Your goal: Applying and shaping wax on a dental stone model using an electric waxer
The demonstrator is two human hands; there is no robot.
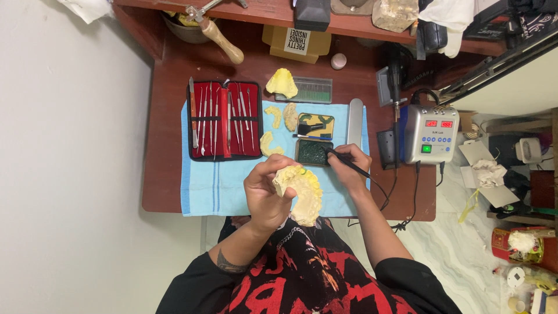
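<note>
Both of your hands are gripping: your left hand (268,195) is clutching the pale yellow plaster dental cast (302,192) above the blue cloth (221,192), while your right hand (349,166) is dipping the black corded wax pen (343,160) into the small green wax tin (314,152).

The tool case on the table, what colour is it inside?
Red inside, with a black edge; the head view shows it.

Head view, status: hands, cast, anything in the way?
Left hand grips yellow dental cast. Right hand holds wired pen tool, tip at green wax tin. Nothing between them.
</note>
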